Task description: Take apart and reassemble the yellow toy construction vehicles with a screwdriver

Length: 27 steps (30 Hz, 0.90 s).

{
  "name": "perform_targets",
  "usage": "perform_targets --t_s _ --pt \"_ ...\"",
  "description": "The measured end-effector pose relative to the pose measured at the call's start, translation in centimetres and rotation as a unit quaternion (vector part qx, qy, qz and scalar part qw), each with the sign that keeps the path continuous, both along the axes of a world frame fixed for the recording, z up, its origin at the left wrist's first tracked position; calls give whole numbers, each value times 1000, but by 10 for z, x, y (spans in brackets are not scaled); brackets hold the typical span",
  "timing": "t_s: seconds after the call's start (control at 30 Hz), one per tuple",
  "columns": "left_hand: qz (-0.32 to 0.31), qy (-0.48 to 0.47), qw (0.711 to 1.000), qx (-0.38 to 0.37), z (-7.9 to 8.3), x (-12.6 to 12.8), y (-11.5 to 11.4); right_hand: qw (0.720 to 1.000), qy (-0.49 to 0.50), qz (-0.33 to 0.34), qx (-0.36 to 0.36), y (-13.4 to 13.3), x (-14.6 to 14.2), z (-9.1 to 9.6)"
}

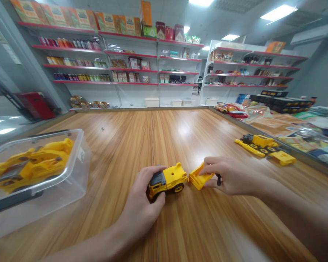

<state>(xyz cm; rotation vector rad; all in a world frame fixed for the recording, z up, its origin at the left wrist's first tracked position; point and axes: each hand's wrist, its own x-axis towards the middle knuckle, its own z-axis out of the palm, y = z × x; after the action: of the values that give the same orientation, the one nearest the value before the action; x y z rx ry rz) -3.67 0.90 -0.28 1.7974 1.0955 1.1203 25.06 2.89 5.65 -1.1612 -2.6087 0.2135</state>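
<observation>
My left hand (147, 191) is closed around the cab end of a yellow toy truck (175, 176), which has a dark grey windscreen and black wheels and stands on the wooden table (120, 145). In my right hand (224, 174) is a yellow toy truck part (198, 178), pinched between thumb and fingers just right of the truck's rear. Its near end lies very close to the truck; whether they touch I cannot tell. A small black piece (218, 179) shows at the right fingers. My fingers hide some of both yellow things.
At left stands a clear plastic box (84, 174) with yellow toy vehicles (32, 163) inside. Toward the right edge lie another yellow toy chassis (259, 142) and a loose yellow piece (282, 157). Packaged goods (278, 123) lie beyond the right rim. Stocked shelves (133, 69) stand behind.
</observation>
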Motion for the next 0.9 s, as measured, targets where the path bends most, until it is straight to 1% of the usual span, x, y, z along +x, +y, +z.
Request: perform_targets --t_s 0.1,0.23,0.33,0.47,0.57,0.63,0.8,0.9 --pt "2 1 1000 0 -2 0 0 1000 -18 -1 5 0 1 -5" --pt "1 -1 1000 7 -3 0 1 998 -49 -25 20 2 1 -7" --pt "-12 10 1000 22 -2 1 0 996 -42 -37 65 1 -3 -2" --pt "-39 23 998 50 -1 3 -1 990 16 -40 134 -5 -10 5" --pt "-51 31 997 58 0 4 -2 982 65 -26 175 -12 -15 6" --pt "-60 36 996 59 1 5 -3 978 81 -9 193 -17 -20 5" --pt "-87 32 994 61 4 7 -6 979 57 34 195 -27 -38 0" --pt "-101 53 991 70 7 7 -8 979 49 42 193 -28 -46 -1"
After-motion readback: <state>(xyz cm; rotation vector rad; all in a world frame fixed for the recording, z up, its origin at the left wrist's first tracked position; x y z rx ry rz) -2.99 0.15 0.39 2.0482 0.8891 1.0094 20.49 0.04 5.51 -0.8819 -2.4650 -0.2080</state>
